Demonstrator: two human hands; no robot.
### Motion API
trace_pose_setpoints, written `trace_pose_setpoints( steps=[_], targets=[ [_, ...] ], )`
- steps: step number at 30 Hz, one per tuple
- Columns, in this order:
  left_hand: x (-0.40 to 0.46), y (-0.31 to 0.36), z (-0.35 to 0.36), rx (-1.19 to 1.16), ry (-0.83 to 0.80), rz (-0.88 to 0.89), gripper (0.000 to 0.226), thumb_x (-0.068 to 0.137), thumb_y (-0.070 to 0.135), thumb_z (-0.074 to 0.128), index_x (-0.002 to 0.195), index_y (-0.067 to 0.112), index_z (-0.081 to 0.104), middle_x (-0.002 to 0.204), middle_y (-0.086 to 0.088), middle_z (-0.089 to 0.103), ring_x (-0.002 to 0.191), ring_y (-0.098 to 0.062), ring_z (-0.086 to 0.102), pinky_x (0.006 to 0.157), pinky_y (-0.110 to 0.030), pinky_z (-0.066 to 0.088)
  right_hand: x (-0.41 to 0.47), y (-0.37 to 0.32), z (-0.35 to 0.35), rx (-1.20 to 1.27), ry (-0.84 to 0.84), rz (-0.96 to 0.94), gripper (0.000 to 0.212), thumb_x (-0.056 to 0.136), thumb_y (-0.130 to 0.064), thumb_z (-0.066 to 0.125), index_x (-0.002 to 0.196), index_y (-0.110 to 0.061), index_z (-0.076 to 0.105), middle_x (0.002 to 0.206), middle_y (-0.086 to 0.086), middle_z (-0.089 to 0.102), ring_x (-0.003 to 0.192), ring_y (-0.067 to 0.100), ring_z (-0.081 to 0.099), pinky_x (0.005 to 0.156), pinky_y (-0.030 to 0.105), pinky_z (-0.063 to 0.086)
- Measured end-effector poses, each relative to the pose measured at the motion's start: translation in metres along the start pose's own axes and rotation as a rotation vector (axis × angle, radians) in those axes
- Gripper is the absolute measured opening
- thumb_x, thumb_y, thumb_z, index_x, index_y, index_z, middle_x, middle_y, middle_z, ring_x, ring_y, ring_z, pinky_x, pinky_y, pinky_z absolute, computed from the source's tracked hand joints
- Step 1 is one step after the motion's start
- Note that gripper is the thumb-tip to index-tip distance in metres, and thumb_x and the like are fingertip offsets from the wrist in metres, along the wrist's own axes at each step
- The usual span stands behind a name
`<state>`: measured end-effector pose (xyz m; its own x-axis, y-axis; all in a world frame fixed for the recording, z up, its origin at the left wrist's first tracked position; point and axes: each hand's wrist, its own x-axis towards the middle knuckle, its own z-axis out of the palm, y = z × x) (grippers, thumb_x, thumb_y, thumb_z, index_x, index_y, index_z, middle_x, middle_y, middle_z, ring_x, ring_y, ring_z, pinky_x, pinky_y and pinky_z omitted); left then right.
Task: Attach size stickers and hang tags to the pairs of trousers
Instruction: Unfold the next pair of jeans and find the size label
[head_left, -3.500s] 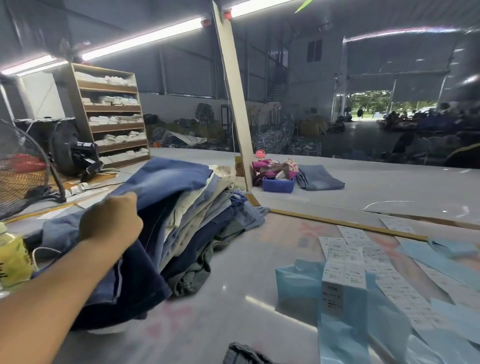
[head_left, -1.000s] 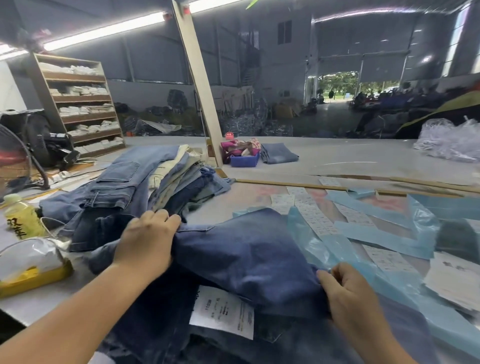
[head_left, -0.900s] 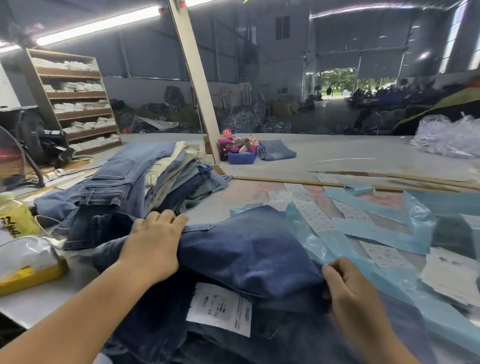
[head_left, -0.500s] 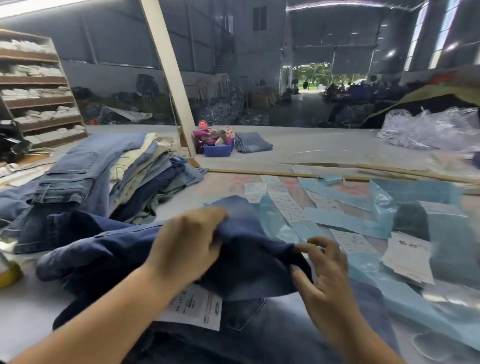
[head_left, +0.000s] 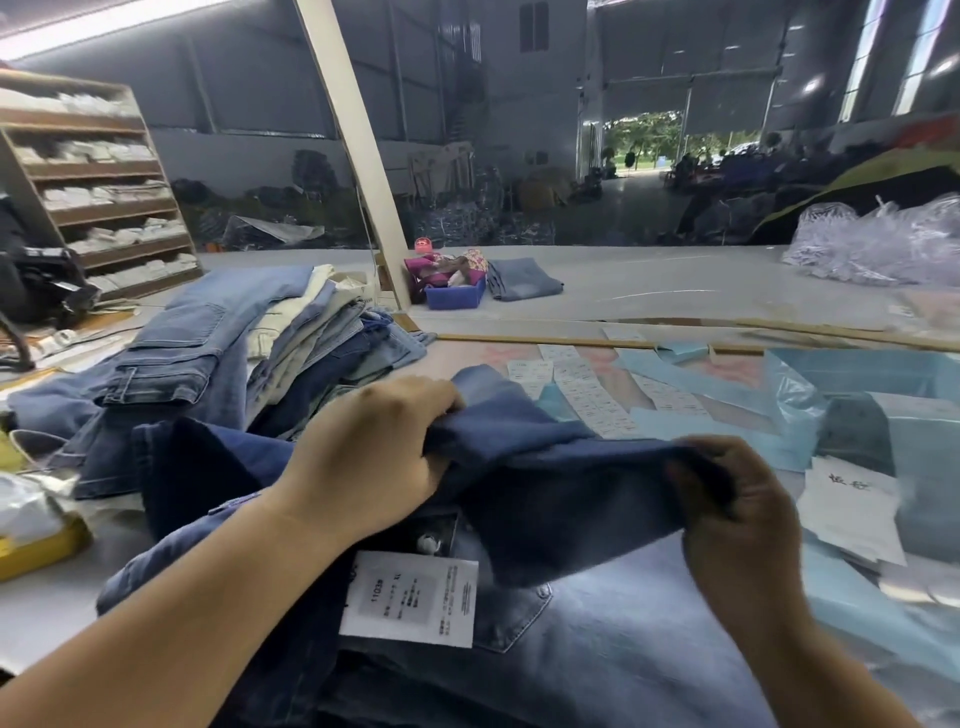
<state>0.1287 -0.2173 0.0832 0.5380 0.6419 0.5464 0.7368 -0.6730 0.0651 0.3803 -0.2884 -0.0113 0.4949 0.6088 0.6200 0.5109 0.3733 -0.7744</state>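
Best done slowly: pull the dark blue trousers (head_left: 545, 467) flat and smooth on the worktop (head_left: 675, 280), so a sticker can go on without bumps. On the far left, a pile of jeans (head_left: 218, 353), waiting. Near the middle, left hand (head_left: 374, 447) curled tight round a fold of the dark cloth, gripping it. Just below, on lighter jeans (head_left: 623, 649), a white hang tag (head_left: 410, 597), lying flat. Further right, right hand (head_left: 737, 509) pinching the other end of the same fold, fingers bent, cloth stretched between both. On the far right, sticker sheets (head_left: 587, 395) and blue plastic bags (head_left: 779, 384), within easy reach for the next bit.
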Motion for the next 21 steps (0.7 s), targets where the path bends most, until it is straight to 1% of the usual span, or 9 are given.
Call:
trace_pose_setpoints(
  steps=[3,5,6,9,11,13,17,19,21],
  targets=[
    [-0.009,-0.008,0.005,0.026,-0.011,-0.002,0.010,0.085,0.018,0.063,0.094,0.020,0.066,0.089,0.003,0.067,0.082,-0.027,0.064,0.066,-0.036,0.049,0.006,-0.009,-0.008,-0.061,0.194,-0.075,0.030,0.084,-0.004,0.062,0.090,-0.034,0.061,0.089,-0.036,0.063,0.083,-0.018,0.055,0.069,-0.003,0.037],
    [-0.011,-0.014,0.005,-0.020,0.059,-0.069,0.007,0.089,0.019,0.063,0.094,0.020,0.067,0.088,0.002,0.070,0.083,-0.028,0.066,0.069,-0.039,0.052,0.002,-0.011,-0.011,-0.084,0.242,-0.138,0.032,0.079,-0.005,0.057,0.095,-0.031,0.063,0.085,-0.028,0.064,0.084,-0.015,0.055,0.074,-0.003,0.036],
    [-0.010,-0.017,0.004,-0.047,0.110,-0.101,0.007,0.089,0.017,0.064,0.094,0.020,0.068,0.086,0.001,0.071,0.082,-0.029,0.066,0.069,-0.040,0.052,-0.001,-0.011,-0.014,-0.143,0.239,-0.215,0.030,0.077,-0.002,0.054,0.096,-0.023,0.065,0.085,-0.021,0.064,0.083,-0.010,0.055,0.078,-0.002,0.035],
    [0.000,-0.020,0.000,-0.113,0.273,-0.181,0.007,0.089,0.017,0.062,0.091,0.022,0.067,0.081,0.001,0.070,0.077,-0.030,0.065,0.068,-0.042,0.052,-0.014,-0.004,-0.025,-0.329,0.104,-0.526,0.027,0.080,-0.002,0.046,0.099,-0.003,0.065,0.092,0.002,0.060,0.086,0.015,0.055,0.088,0.009,0.039],
    [0.009,-0.017,0.000,-0.151,0.299,-0.213,0.009,0.089,0.016,0.059,0.090,0.022,0.066,0.080,-0.001,0.069,0.076,-0.030,0.063,0.067,-0.042,0.052,-0.027,0.006,-0.030,-0.400,-0.044,-0.649,0.027,0.086,-0.009,0.044,0.103,-0.006,0.065,0.100,0.006,0.058,0.085,0.025,0.054,0.086,0.022,0.043],
    [0.016,-0.010,0.005,-0.145,0.293,-0.211,0.011,0.089,0.013,0.056,0.093,0.019,0.065,0.083,-0.005,0.070,0.079,-0.033,0.064,0.067,-0.043,0.052,-0.044,0.015,-0.030,-0.448,-0.146,-0.670,0.025,0.088,-0.016,0.048,0.103,-0.012,0.068,0.103,0.006,0.055,0.082,0.023,0.054,0.079,0.025,0.045],
    [0.020,0.018,0.023,-0.116,0.278,-0.153,0.021,0.090,0.015,0.049,0.106,0.019,0.062,0.093,-0.008,0.072,0.083,-0.035,0.066,0.065,-0.035,0.047,-0.061,0.029,-0.026,-0.338,-0.331,-0.438,0.022,0.076,-0.001,0.063,0.094,-0.011,0.072,0.100,0.003,0.061,0.078,0.014,0.061,0.072,0.018,0.048],
    [0.020,0.032,0.028,-0.131,0.265,-0.112,0.025,0.089,0.012,0.052,0.111,0.018,0.063,0.098,-0.007,0.073,0.085,-0.033,0.067,0.065,-0.032,0.044,-0.059,0.033,-0.031,-0.171,-0.434,-0.079,0.044,0.073,0.002,0.073,0.108,-0.024,0.067,0.095,-0.010,0.069,0.087,0.010,0.067,0.078,0.015,0.049],
    [0.019,0.042,0.029,-0.159,0.234,-0.049,0.024,0.087,0.015,0.052,0.107,0.015,0.065,0.096,-0.005,0.072,0.083,-0.032,0.066,0.067,-0.035,0.050,-0.056,0.035,-0.039,-0.048,-0.583,0.201,0.066,0.069,-0.015,0.082,0.123,-0.039,0.053,0.103,-0.020,0.068,0.097,0.007,0.067,0.083,0.009,0.046]
  ],
)
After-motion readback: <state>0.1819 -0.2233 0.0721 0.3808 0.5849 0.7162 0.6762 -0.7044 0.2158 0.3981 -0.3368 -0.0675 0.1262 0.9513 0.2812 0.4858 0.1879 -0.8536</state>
